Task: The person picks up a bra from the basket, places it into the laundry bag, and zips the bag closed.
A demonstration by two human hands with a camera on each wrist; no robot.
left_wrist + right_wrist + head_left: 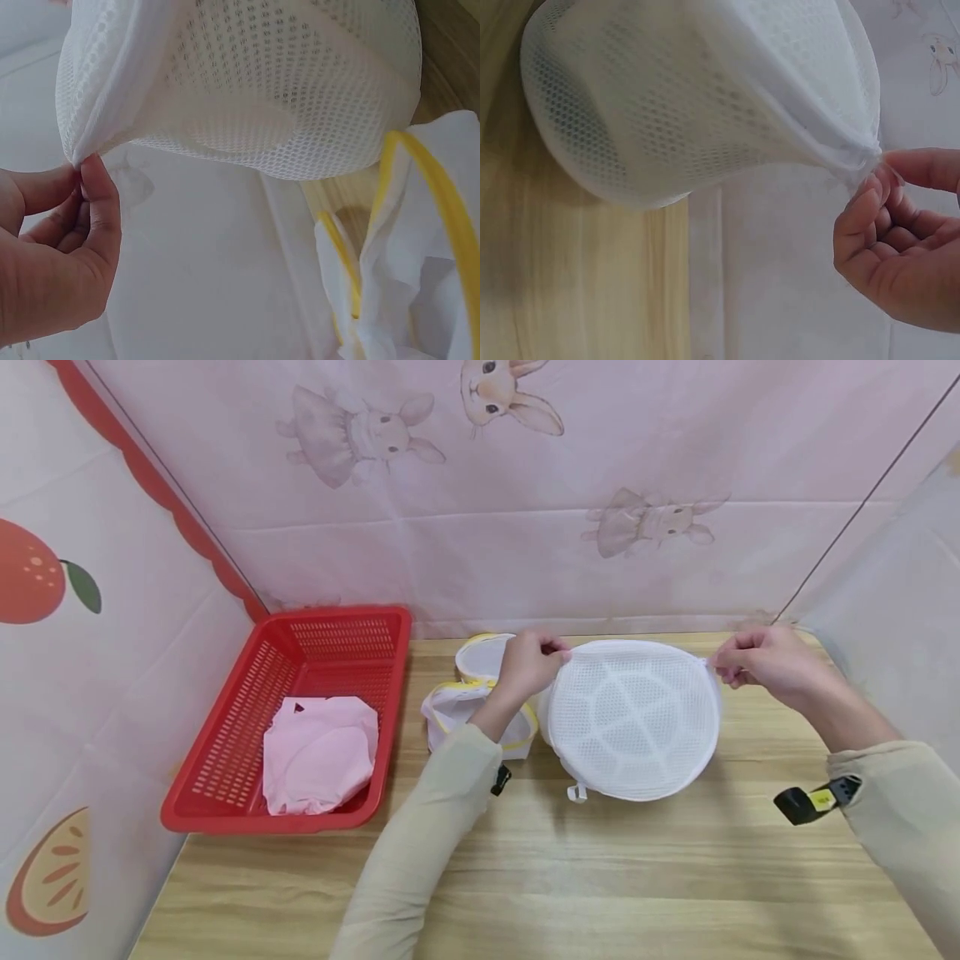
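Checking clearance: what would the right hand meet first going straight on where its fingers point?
Likely the white mesh bag, whose edge the right hand pinches; depth is unclear, so it might pass just above the bag's top.

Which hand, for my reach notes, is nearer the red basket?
Left. The left hand is right of the basket; the right hand is farther right, across the mesh bag.

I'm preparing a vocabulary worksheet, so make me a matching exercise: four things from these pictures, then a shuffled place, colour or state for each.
1. Basket
2. White mesh bag
3. Pink bundle
4. Yellow-trimmed fabric

A. Inside the basket
B. Between basket and mesh bag
C. Red, with perforated sides
D. Pinched by left hand and right hand

Pairs: 1-C, 2-D, 3-A, 4-B
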